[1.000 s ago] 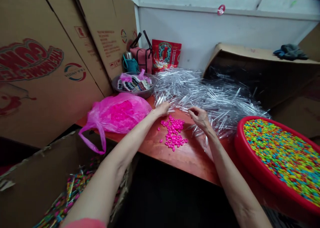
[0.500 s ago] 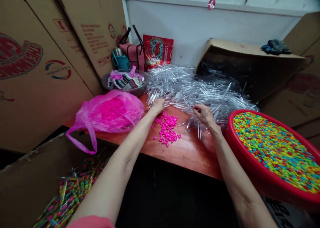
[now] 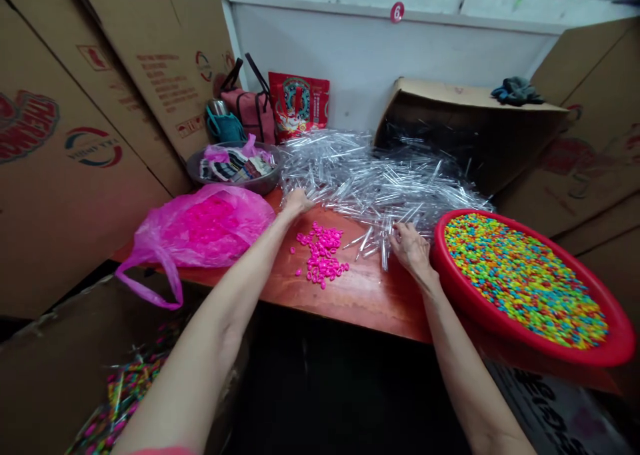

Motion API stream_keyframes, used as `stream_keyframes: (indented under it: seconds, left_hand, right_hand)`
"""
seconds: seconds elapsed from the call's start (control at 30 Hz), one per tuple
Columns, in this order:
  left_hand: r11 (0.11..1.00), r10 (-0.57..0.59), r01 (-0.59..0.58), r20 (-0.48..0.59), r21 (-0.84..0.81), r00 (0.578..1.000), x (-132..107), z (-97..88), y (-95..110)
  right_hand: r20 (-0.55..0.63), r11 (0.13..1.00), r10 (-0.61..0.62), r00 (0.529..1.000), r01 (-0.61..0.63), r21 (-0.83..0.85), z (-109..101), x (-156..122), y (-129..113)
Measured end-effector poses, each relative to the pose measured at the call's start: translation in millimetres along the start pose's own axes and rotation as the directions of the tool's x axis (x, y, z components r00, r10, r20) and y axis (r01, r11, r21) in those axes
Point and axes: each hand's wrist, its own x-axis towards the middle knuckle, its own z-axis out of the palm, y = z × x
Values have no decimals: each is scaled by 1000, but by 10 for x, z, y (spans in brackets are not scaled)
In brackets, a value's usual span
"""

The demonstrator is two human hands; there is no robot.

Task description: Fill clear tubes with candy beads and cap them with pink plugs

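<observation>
Pink plastic bag (image 3: 200,232) slumped on my red wooden bench (image 3: 370,302), steel bowl (image 3: 240,188) of striped cloth behind it. Red foil pouch (image 3: 299,105), pink satchel (image 3: 250,112) against white wall (image 3: 375,48); cardboard cartons (image 3: 75,222) at left, dark cloth (image 3: 517,92) on far box.

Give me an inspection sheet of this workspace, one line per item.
Surface: reddish wooden table, crowded along its back.
Job's things: clear plastic tubes in a loose heap; pink beads in a small scatter; multicoloured beads filling a red basin.
Grips: left hand at the heap's edge; right hand by loose tubes, beside the basin; any hold unclear.
Clutter: pink plastic bag; metal bowl of striped packets; red pouch.
Cables: nothing seen.
Surroundings: cardboard boxes; white wall.
</observation>
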Motion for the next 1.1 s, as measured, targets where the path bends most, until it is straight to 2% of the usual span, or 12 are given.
stream_keyframes:
  seconds: [0.1, 0.17, 0.3, 0.4, 0.5, 0.6, 0.67, 0.7, 0.8, 0.93, 1.03, 1.1]
  left_hand:
    - [993, 3, 0, 26, -122, 1000, -139, -80, 221]
    - [953, 28, 1, 90, -304, 996, -337, -34, 404]
    - [800, 129, 64, 276, -597, 952, -771, 248, 707]
    - [684, 150, 121, 301, -719, 942, -981, 490, 837]
    - [554, 199, 63, 206, -830, 958, -1129, 662, 912]
    - [431, 225, 30, 140, -902, 964, -1306, 746, 953]
    - [344, 221, 45, 127, -938, 967, -1453, 777, 963]
    - [304, 217, 57, 127, -951, 968, -1530, 794, 963]
    - [246, 212, 96, 151, -964, 966, -1745, 857, 947]
    - [304, 221, 75, 147, -950, 964, -1907, 889, 876]
    - [346, 200, -68, 3, -936, 980, -1960, 819, 803]
    - [359, 178, -179, -121, -916, 977, -2013, 785, 761]
  right_hand:
    - [43, 999, 8, 999, -10, 42, 83, 74, -3]
    - [71, 994, 14, 997, -22, 107, 136, 118, -4]
    - [90, 965, 24, 996, -46, 257, 168, 113, 43]
    - [55, 918, 44, 998, -62, 392, 121, 29, 106]
    - [16, 782, 91, 996, -82, 618, 45, -74, 146]
    - [45, 542, 161, 986, -127, 831, -32, -199, 119]
    - [69, 415, 194, 979, -146, 898, -74, -320, 45]
    - [71, 388, 193, 979, -142, 911, -91, -395, -9]
    - [39, 415, 108, 993, -81, 906, -131, -647, -215]
    - [45, 514, -98, 994, 12, 858, -198, -855, -376]
    - [18, 676, -226, 974, 144, 723, -249, -789, -289]
    - [-6, 798, -252, 968, 212, 564, -256, -674, -197]
